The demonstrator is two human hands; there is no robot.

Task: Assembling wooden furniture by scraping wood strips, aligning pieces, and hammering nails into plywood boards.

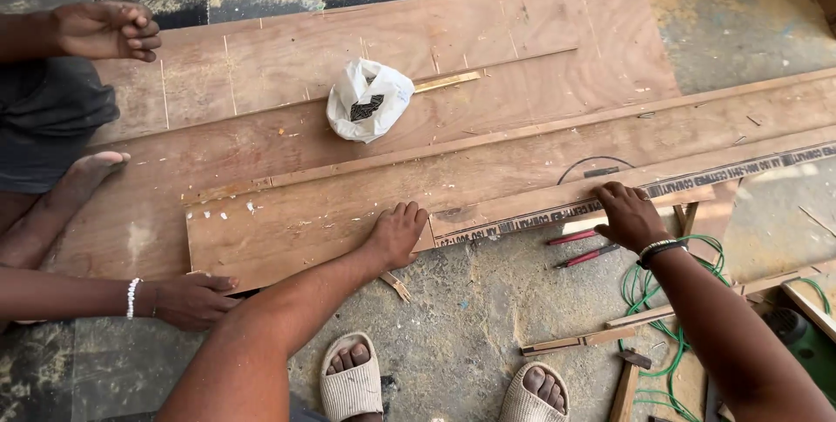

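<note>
We're at the positioning step: left hand (396, 235) and right hand (629, 216) press flat, fingers spread, gripping nothing, on the long reddish-brown plywood strip (348, 213) lying on the floor sheets. Next move likely needs steady downward pressure and edge alignment; a co-worker's hand (193, 300) rests at its left end.

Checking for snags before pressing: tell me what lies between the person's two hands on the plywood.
In the head view, only bare plywood strip and its printed edge band lie between the left hand and right hand.

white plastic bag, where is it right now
In the head view the white plastic bag lies on the plywood sheets, up and centre-left, beside a thin wood strip, well beyond the left hand pressing the nearer board.
</note>
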